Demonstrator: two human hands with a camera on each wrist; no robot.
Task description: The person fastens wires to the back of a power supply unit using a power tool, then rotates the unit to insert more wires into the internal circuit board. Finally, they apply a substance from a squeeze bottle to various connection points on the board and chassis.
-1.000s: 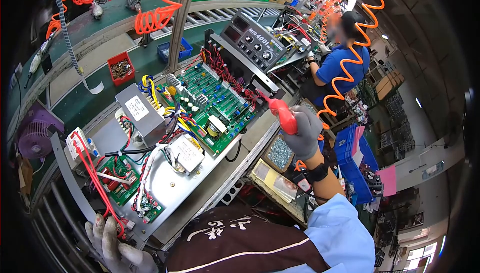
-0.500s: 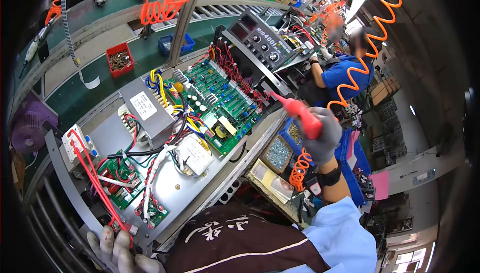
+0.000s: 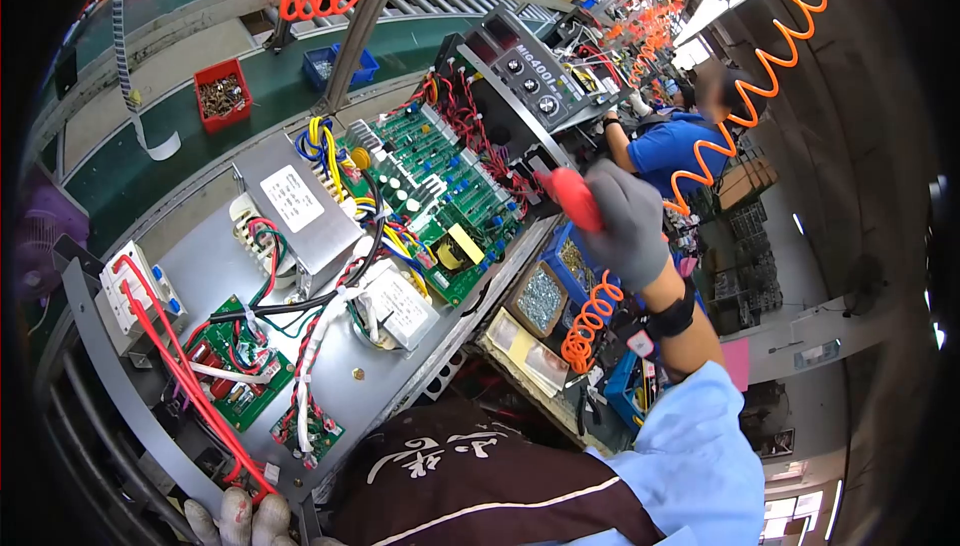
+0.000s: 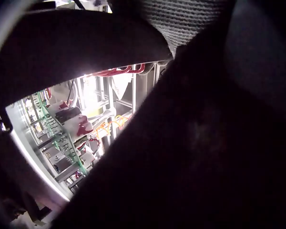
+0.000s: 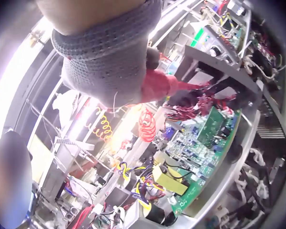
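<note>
My gloved right hand (image 3: 628,228) grips a red air tool (image 3: 574,198) whose tip points at the edge of the dark front panel (image 3: 530,71) marked MIG400. In the right wrist view the tool's thin nose (image 5: 188,86) reaches over the red wires beside the panel. The open metal chassis holds a green circuit board (image 3: 425,181), a grey box (image 3: 296,206) with a label and a white-labelled part (image 3: 400,308). At the chassis's lower left corner rests my gloved left hand (image 3: 245,521), by red cables (image 3: 180,376); its lower part is cut off. The left wrist view is mostly dark.
Beyond the chassis stand a red bin of screws (image 3: 222,96) and a blue bin (image 3: 340,64). Screw trays (image 3: 540,298) and a coiled orange hose (image 3: 592,321) are at the right. Another person in a blue shirt (image 3: 672,154) works further along the line.
My right hand first swung right and drew the tool off the panel, then brought it back toward the panel edge. My left hand has slid lower in view.
</note>
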